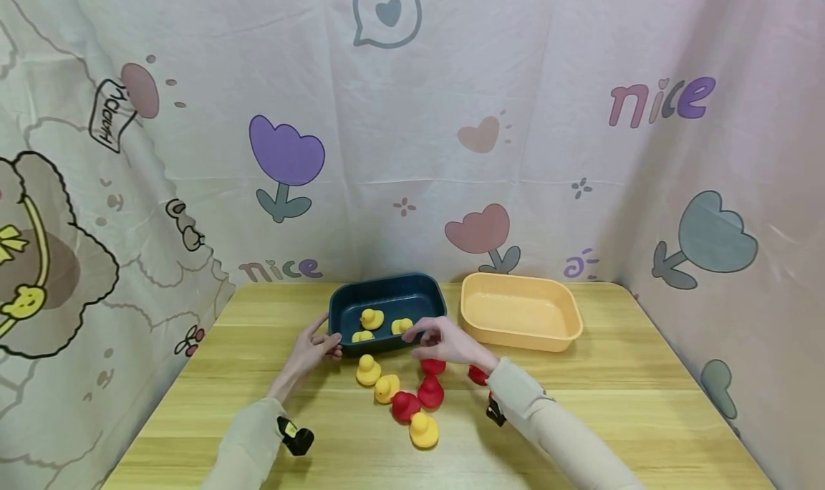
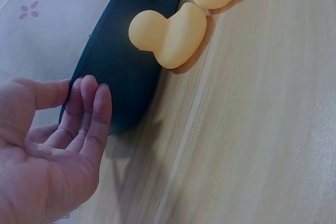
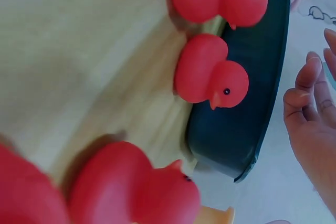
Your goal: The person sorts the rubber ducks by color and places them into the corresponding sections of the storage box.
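My left hand (image 1: 311,352) holds the left front corner of a dark blue plastic bin (image 1: 387,294), thumb over the rim and fingers (image 2: 97,121) against the outer wall. Three yellow rubber ducks (image 1: 372,319) lie inside the bin. Above its right front edge hovers my right hand (image 1: 441,341), fingers loosely bent and nothing seen between them, beside the rightmost of those ducks (image 1: 400,326). In front of the bin, three yellow ducks (image 1: 368,370) and several red rubber ducks (image 1: 430,392) sit on the table; my right forearm partly hides some red ones.
A light orange bin (image 1: 522,311) with no ducks in it stands right of the blue one, at the back of the wooden table (image 1: 631,397). Behind the table hangs a printed cloth (image 1: 548,60), which also runs down both sides.
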Demonstrator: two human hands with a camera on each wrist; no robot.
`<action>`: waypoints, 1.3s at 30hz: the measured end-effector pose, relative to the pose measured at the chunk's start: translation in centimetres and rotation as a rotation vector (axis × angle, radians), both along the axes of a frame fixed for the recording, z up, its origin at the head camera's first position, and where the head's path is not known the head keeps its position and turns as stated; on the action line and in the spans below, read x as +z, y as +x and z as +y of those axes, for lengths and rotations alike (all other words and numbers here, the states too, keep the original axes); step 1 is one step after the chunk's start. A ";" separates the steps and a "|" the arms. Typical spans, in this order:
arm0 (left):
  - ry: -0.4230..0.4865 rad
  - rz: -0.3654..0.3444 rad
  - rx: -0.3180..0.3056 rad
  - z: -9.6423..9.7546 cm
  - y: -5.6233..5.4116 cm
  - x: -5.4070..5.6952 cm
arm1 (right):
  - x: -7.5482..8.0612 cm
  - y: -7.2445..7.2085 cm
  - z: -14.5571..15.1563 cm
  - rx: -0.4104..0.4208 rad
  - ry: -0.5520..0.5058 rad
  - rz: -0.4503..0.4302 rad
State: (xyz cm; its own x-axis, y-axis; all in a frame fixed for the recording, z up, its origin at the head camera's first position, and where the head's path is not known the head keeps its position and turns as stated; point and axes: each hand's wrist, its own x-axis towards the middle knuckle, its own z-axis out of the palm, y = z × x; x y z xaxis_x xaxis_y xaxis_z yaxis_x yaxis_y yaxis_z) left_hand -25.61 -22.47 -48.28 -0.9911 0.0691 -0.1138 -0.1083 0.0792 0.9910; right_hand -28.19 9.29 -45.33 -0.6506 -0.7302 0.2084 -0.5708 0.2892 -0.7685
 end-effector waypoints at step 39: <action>-0.005 0.001 0.003 -0.1 0.0 -0.2 | -2.8 6.0 2.0 0.260 0.079 -0.167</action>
State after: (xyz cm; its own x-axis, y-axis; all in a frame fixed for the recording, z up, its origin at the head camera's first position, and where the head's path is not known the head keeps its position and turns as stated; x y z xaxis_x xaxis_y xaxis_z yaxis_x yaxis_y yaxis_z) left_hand -25.57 -22.54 -48.49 -0.9914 0.0659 -0.1127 -0.1070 0.0841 0.9907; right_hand -22.22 11.34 -48.09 -0.4603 -0.8863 0.0508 -0.5015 0.2124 -0.8387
